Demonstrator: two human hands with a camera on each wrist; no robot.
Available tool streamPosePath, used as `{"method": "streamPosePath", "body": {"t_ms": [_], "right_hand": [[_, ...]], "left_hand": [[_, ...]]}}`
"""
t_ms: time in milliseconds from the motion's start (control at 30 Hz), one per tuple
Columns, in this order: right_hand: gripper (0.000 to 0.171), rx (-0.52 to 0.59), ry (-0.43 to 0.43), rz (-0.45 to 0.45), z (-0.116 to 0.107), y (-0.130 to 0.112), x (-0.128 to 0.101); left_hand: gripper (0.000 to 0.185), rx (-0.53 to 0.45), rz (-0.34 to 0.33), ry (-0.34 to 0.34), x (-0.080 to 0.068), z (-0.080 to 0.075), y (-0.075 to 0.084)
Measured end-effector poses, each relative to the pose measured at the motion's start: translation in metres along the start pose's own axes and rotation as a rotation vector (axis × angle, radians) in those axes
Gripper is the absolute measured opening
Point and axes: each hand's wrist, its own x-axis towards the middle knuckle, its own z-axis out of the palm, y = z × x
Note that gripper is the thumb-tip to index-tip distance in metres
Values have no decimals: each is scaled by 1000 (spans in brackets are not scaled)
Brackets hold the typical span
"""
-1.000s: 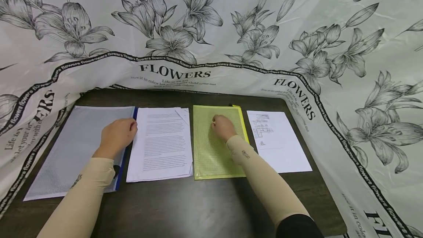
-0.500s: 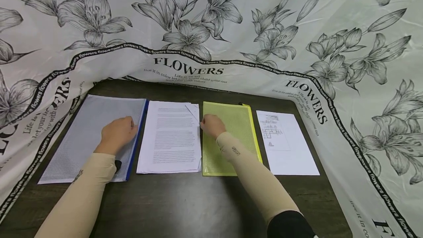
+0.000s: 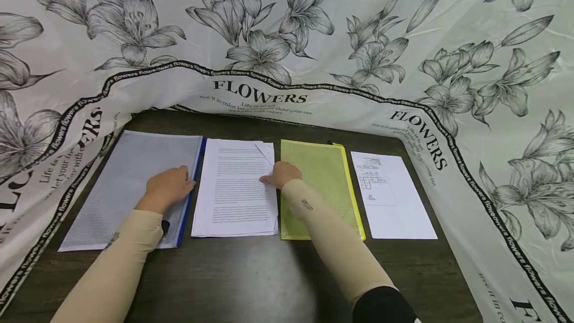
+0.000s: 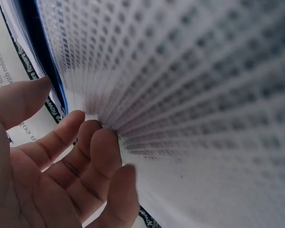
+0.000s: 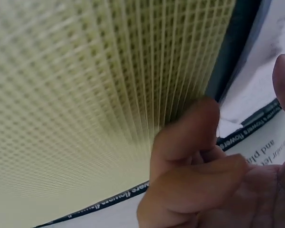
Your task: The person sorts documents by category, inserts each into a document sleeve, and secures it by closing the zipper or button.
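My left hand [image 3: 167, 188] rests over the right part of a bluish-white mesh zip folder [image 3: 112, 188] with a blue edge. In the left wrist view its fingers bend loosely at the mesh, thumb apart. My right hand [image 3: 285, 174] lies across the left edge of a yellow mesh zip folder [image 3: 320, 168], its thumb reaching over the right edge of a stack of printed paper [image 3: 239, 183]. Seen from the right wrist, the fingers [image 5: 190, 190] curl loosely beside the yellow mesh, and a gap separates them from the thumb. Nothing shows pinched in either hand.
A sheet with a printed diagram [image 3: 403, 203] lies to the right of the yellow folder. All of these lie in a row on a dark wooden table [image 3: 233, 278]. Behind and beside the table hangs a white flower-print cloth [image 3: 350, 4].
My right hand has moved left from the middle of the yellow folder to the paper stack's right edge, its thumb now extended. The left hand stays over the bluish folder. The head view has shifted slightly.
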Motion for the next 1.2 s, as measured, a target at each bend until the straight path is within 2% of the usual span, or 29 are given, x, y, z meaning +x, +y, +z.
{"method": "streamPosePath", "body": {"t_ms": [200,400,700,867,1000,1200], "right_hand": [[52,-20,0,39,1,-9,1],[58,28,-38,114,2,-17,2],[62,192,-85,233,3,-13,1],[59,209,-90,246,2,-14,-7],[52,211,-69,251,-2,-20,-15],[44,207,-45,211,-10,-25,-24]], "left_hand": [[34,4,-3,-7,2,0,7],[41,18,-36,-60,0,3,8],[32,-2,-74,-86,-7,10,14],[30,1,-69,-95,-6,10,19],[26,-3,-66,-129,-4,7,24],[19,-27,-69,-154,-3,0,32]]}}
